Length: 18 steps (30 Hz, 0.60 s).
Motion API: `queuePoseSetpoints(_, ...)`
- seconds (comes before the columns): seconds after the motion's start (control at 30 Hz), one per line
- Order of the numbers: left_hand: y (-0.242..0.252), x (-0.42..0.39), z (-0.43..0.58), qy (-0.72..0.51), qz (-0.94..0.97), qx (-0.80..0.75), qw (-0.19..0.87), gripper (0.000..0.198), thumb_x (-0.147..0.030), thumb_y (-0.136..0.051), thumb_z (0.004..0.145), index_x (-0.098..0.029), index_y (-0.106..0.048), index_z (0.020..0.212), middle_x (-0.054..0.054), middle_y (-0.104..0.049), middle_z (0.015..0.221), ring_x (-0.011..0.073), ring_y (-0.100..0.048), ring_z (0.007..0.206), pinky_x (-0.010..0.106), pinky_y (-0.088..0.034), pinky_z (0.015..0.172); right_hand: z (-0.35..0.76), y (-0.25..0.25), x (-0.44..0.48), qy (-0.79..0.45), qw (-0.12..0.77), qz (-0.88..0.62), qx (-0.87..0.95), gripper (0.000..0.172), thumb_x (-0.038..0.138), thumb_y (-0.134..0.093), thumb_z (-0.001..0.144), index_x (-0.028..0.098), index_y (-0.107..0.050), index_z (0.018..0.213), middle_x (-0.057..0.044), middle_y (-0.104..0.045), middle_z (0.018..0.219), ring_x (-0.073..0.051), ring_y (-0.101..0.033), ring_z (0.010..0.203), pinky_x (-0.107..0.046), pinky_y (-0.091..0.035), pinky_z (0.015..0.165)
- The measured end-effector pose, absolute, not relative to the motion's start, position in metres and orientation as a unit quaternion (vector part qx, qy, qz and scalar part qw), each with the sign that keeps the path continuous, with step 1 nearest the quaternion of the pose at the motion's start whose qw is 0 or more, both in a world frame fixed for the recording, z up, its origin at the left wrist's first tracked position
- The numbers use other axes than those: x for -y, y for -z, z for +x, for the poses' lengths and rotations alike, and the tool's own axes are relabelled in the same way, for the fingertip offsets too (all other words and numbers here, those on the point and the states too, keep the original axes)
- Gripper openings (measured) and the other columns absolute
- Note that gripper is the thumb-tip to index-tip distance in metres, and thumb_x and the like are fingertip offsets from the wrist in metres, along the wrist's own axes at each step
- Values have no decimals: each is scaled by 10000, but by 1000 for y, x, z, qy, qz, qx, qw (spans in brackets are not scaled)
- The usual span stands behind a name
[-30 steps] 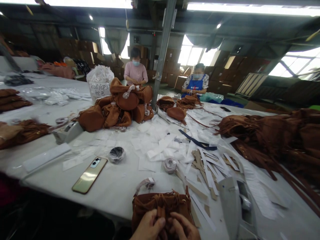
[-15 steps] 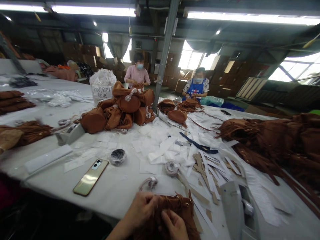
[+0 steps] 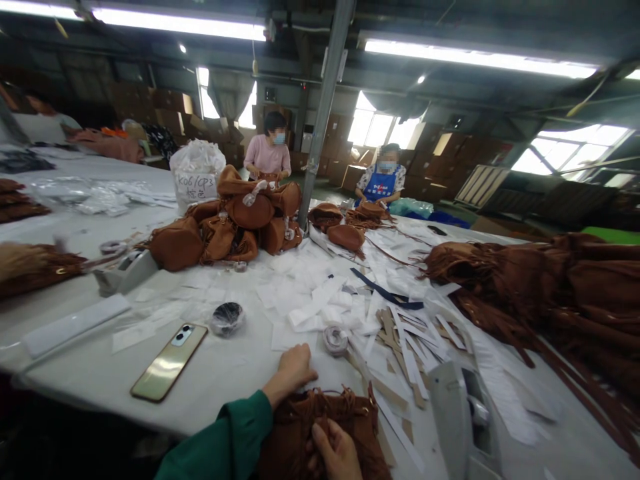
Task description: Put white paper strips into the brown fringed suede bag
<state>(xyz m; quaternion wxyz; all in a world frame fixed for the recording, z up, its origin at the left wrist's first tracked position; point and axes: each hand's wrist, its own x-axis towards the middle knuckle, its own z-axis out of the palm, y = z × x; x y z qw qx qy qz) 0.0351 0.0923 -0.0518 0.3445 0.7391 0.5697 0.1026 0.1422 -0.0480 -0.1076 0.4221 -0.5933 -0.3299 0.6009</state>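
Observation:
A brown fringed bag (image 3: pixel 345 420) lies at the near edge of the white table (image 3: pixel 235 380), right in front of me. My left hand (image 3: pixel 295 367), in a green sleeve, is curled shut at the bag's far rim, and what its fingers cover is hidden. Lower down, my right hand (image 3: pixel 333 450) pinches the suede and fringe at the front of the bag. A small roll of clear tape (image 3: pixel 335 340) sits just beyond my left hand.
A gold phone (image 3: pixel 169 362) and a black wrapped roll (image 3: pixel 227 319) lie to the left. A grey tape dispenser (image 3: pixel 457 413) stands at the right, amid paper strips (image 3: pixel 400 327). Brown bags are piled mid-table (image 3: pixel 225 227) and heaped at the right (image 3: pixel 550 287). Two people work across the table beside a pole (image 3: pixel 320 113).
My left hand has moved forward from the bag's front to its far rim, covering the wrapped loop that showed there. The right hand stays gripping the bag, and the view has shifted slightly.

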Motion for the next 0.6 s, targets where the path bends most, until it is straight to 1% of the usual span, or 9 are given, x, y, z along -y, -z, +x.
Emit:
queuePoseSetpoints(0.07,54,-94,32,-126,737,-565,350,204,-131,-709,634,-129,-646,829,99,-639,898,286,-604,923,435,-451,857,142,107,50,-596,432,-592,329,742,786,-666,541,136,-566,885,2,-606,573,-81,-516,402,-173,-354,377)
queuePoseSetpoints(0.13,49,-96,28,-176,730,-554,360,144,-102,-661,621,-159,-635,751,80,-637,898,288,-587,961,433,-417,900,140,105,52,-594,440,-588,329,737,756,-685,560,125,-576,925,-1,-613,586,-77,-517,411,-171,-353,389)
queuePoseSetpoints(0.23,31,-103,20,-281,700,-524,395,117,-119,-607,653,-182,-603,752,43,-633,892,243,-562,972,376,-406,912,139,100,54,-602,452,-577,317,719,708,-724,566,122,-575,954,-18,-637,627,-75,-524,433,-171,-366,410)
queuePoseSetpoints(0.3,13,-104,10,-349,666,-499,431,84,-202,-579,715,-182,-570,797,26,-616,836,199,-569,866,313,-444,815,141,93,54,-624,457,-564,289,694,665,-759,559,126,-571,955,-24,-644,634,-78,-527,450,-166,-365,418)
queuePoseSetpoints(0.37,-4,-97,-2,-396,629,-474,473,159,-309,-550,760,-177,-534,848,6,-579,762,159,-555,722,263,-456,680,146,81,53,-657,450,-554,242,619,599,-785,574,131,-575,919,-14,-628,614,-68,-511,455,-153,-346,419)
queuePoseSetpoints(0.43,-15,-78,-14,-423,572,-428,557,235,-355,-578,745,-171,-530,884,-6,-560,729,130,-534,630,232,-445,597,153,67,50,-684,423,-552,222,502,536,-777,618,135,-580,846,4,-597,589,-48,-462,438,-144,-304,409)
queuePoseSetpoints(0.47,-17,-64,-18,-432,496,-376,653,268,-334,-646,694,-163,-550,876,-2,-565,724,123,-532,612,226,-442,583,158,60,47,-691,405,-553,229,454,520,-762,638,135,-583,800,10,-577,570,-41,-428,423,-147,-278,398)
queuePoseSetpoints(0.53,-10,-31,-19,-364,362,-281,811,341,-290,-761,600,-144,-602,865,21,-595,706,134,-555,591,236,-451,576,165,48,41,-694,374,-552,272,426,531,-731,658,134,-580,697,12,-541,530,-41,-375,403,-167,-245,387)
queuePoseSetpoints(0.6,5,2,-9,-294,285,-218,886,357,-302,-793,559,-125,-637,827,55,-611,692,182,-597,633,287,-478,635,171,42,33,-686,361,-549,314,455,560,-726,638,138,-558,597,13,-504,488,-49,-347,400,-191,-233,388)
